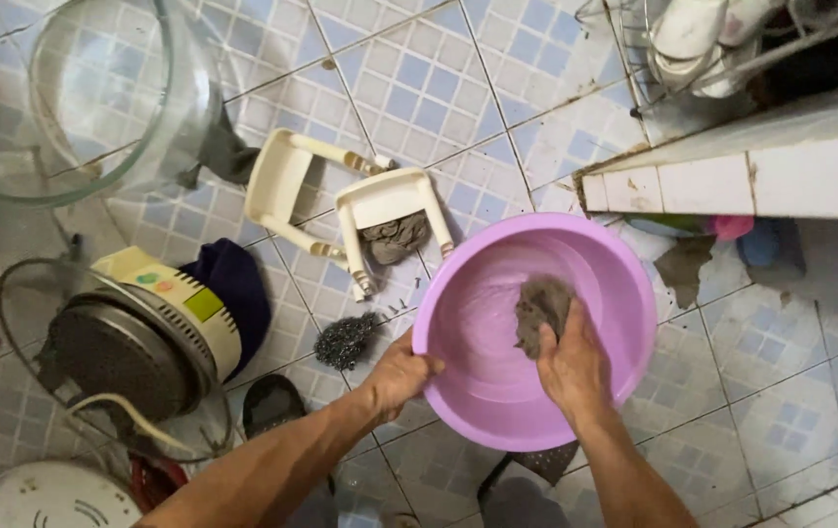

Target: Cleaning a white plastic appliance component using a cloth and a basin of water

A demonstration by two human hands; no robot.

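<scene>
Basin (497,391) sits btwn both hands: left hand (397,376) on its rim, right hand (573,367) inside w/ rag (539,308). Scourer (344,340) just left of basin; stool (360,205) behind; cooker (135,337) far left.

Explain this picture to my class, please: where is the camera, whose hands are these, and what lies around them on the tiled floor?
There is one picture, taken by a camera worn on a person's head, looking straight down. The two bare arms coming in from the bottom edge belong to that person.

The left hand grips the rim of a purple plastic basin. The right hand is inside the basin, pressing a grey rag against its inner wall.

Everything sits on a floor of blue and white tiles. Beside the basin lies a steel wool scrubber. Behind it a small cream plastic stool is tipped on its side. To the left stands a round cooking appliance with a cord, and a large glass bowl is at the top left corner. At the upper right is a white tiled ledge with a wire dish rack above it.
</scene>
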